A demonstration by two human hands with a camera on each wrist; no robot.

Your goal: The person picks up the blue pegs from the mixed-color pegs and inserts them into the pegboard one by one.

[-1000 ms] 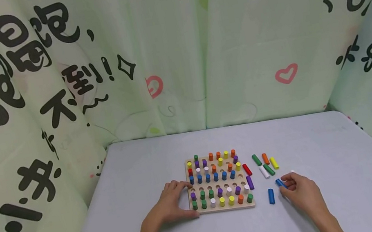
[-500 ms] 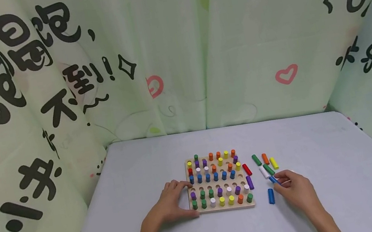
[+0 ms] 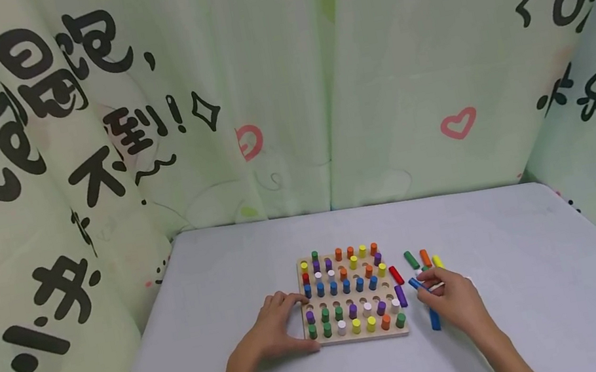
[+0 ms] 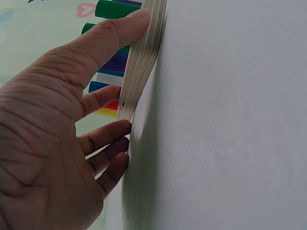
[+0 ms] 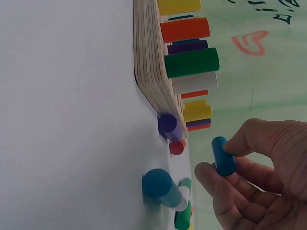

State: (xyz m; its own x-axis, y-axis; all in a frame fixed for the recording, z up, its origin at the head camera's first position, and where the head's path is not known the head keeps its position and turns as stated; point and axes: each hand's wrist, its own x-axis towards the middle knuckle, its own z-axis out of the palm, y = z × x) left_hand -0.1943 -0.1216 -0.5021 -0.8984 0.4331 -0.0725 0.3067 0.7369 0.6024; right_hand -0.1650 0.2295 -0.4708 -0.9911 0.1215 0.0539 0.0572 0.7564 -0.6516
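Observation:
My left hand (image 3: pixel 277 329) rests against the left side of a wooden pegboard (image 3: pixel 360 336), thumb at its near corner. In the left wrist view the thumb (image 4: pixel 115 36) and forefinger touch the board's layered edge (image 4: pixel 141 62), while the other fingers spread beside it. Rows of coloured pegs stand upright in the board, among them a row of blue ones; several holes are bare. Right of the board, my right hand (image 3: pixel 457 297) pinches a blue peg (image 5: pixel 223 156) between thumb and fingers, held up off the table and tilted.
Right of the board lie loose pegs: red (image 3: pixel 396 275), purple (image 3: pixel 400 296), green (image 3: pixel 411 259), orange (image 3: pixel 425 258) and yellow (image 3: pixel 437 261). Another blue peg (image 3: pixel 435 320) lies under the right hand, partly covered. A printed curtain (image 3: pixel 280 83) closes off the table's (image 3: pixel 237 250) back and sides.
My right hand has moved left toward the board, carrying the blue peg over the loose pegs. My left hand keeps its place at the board.

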